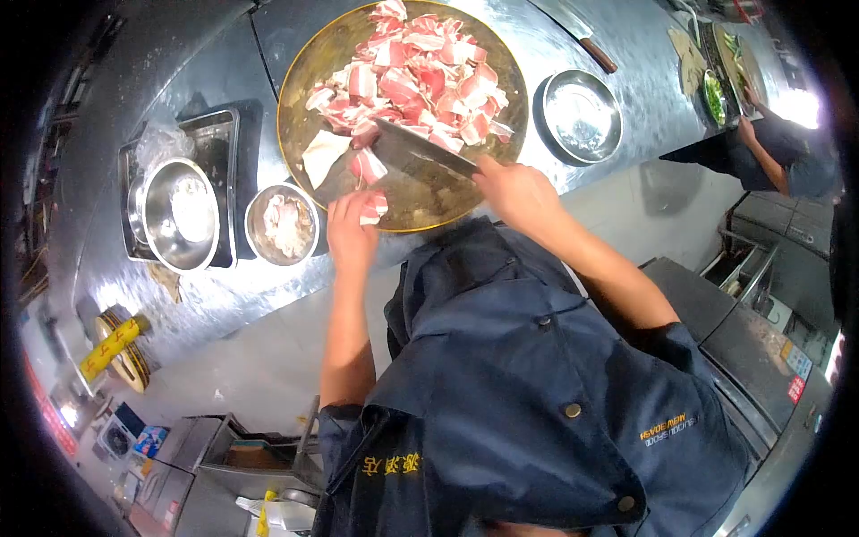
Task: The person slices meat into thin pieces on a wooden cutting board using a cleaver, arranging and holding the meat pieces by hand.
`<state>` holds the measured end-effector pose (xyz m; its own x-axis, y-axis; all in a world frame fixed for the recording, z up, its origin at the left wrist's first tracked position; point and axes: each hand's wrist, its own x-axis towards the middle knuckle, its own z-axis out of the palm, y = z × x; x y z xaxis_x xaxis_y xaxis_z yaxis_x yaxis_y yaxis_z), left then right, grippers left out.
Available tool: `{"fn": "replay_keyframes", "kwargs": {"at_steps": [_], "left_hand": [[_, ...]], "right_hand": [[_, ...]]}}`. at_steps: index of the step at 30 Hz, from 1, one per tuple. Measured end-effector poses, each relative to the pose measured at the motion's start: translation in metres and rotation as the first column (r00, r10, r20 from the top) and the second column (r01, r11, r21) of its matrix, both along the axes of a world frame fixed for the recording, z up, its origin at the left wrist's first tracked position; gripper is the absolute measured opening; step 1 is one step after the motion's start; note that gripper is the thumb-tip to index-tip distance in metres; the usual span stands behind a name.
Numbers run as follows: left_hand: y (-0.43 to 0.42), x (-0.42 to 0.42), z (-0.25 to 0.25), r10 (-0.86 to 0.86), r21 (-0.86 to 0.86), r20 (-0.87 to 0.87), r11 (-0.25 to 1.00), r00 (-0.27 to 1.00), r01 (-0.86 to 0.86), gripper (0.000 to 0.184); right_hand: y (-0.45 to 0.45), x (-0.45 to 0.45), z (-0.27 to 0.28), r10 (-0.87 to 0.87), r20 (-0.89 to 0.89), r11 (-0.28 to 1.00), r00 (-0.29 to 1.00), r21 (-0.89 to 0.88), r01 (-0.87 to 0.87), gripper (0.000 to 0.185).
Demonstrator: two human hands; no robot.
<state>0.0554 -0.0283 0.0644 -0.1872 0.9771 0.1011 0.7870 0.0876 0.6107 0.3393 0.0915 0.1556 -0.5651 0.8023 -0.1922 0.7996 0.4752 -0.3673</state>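
A round cutting board point(420, 206) lies on the steel counter in front of me, with a heap of sliced streaky pork point(420, 76) over its far half. My right hand point(519, 190) is closed on the handle end of a kitchen knife point(425, 150), whose blade points left across the board at the heap's near edge. At the board's near left edge, my left hand point(352, 231) has its fingers closed on a small piece of pork point(373, 208). Another slice point(367, 166) lies just beyond these fingers, and a pale slab point(324, 157) rests to its left.
Left of the board stand a small bowl with pale meat scraps point(284, 225), a larger steel bowl point(179, 215) and a dark tray point(228, 179). On the right are a metal bowl point(582, 116) and a second knife point(598, 54). Another person point(787, 152) works at the far right.
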Motion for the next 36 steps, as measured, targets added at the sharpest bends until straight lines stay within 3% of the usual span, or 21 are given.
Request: {"fn": "replay_keyframes", "kwargs": {"at_steps": [5, 7, 11, 14, 16, 19, 21, 23, 27, 32, 34, 36], "left_hand": [[-0.030, 0.000, -0.013, 0.099, 0.075, 0.021, 0.992, 0.995, -0.100, 0.044], [-0.035, -0.002, -0.015, 0.108, 0.112, 0.042, 0.987, 0.993, -0.112, 0.042], [-0.040, -0.006, -0.014, 0.105, 0.193, 0.003, 0.976, 0.994, -0.104, 0.042], [-0.040, -0.012, 0.002, 0.046, 0.254, 0.099, 0.965, 0.994, -0.070, 0.037], [-0.046, -0.012, 0.016, 0.170, 0.294, 0.223, 0.927, 0.960, -0.232, 0.033], [-0.029, -0.014, 0.024, 0.270, 0.341, 0.132, 0.891, 0.954, -0.299, 0.034], [-0.018, -0.007, 0.016, 0.239, 0.300, 0.031, 0.924, 0.971, -0.237, 0.033], [-0.017, 0.003, 0.008, 0.125, 0.147, -0.130, 0.983, 0.984, -0.105, 0.030], [-0.017, 0.001, -0.003, 0.131, 0.082, -0.077, 0.989, 0.988, -0.124, 0.027], [-0.011, 0.004, 0.016, 0.034, 0.070, -0.262, 0.997, 0.965, -0.016, 0.040], [-0.007, 0.002, 0.016, 0.017, -0.062, -0.293, 0.997, 0.956, -0.037, 0.045], [-0.005, 0.003, 0.025, 0.006, -0.153, -0.265, 0.987, 0.964, -0.048, 0.040]], "right_hand": [[-0.018, -0.001, 0.019, 0.026, -0.040, 1.000, 0.999, -0.014, -0.027, 0.021], [-0.027, -0.010, 0.025, 0.113, -0.068, 0.993, 0.991, -0.018, -0.115, 0.020], [-0.039, -0.024, 0.002, 0.199, -0.027, 0.979, 0.980, -0.046, -0.200, 0.021], [-0.041, -0.023, -0.018, 0.186, 0.049, 0.978, 0.981, -0.109, -0.180, 0.023], [-0.033, -0.025, -0.007, 0.173, 0.059, 0.979, 0.983, -0.117, -0.165, 0.023], [-0.033, -0.018, -0.006, 0.120, 0.051, 0.987, 0.991, -0.112, -0.114, 0.023], [-0.030, -0.012, -0.006, 0.022, 0.039, 0.998, 0.999, -0.063, -0.019, 0.024], [-0.028, -0.004, 0.000, 0.006, 0.033, 0.999, 0.999, -0.038, -0.004, 0.024], [-0.033, 0.012, 0.010, -0.024, -0.024, 0.999, 0.999, -0.025, 0.024, 0.023], [-0.043, 0.021, 0.013, -0.083, -0.113, 0.990, 0.990, -0.121, 0.069, 0.022], [-0.044, 0.024, 0.010, -0.117, -0.140, 0.983, 0.983, -0.156, 0.095, 0.023], [-0.046, 0.028, 0.010, -0.259, -0.178, 0.940, 0.949, -0.272, 0.206, 0.024]]}}
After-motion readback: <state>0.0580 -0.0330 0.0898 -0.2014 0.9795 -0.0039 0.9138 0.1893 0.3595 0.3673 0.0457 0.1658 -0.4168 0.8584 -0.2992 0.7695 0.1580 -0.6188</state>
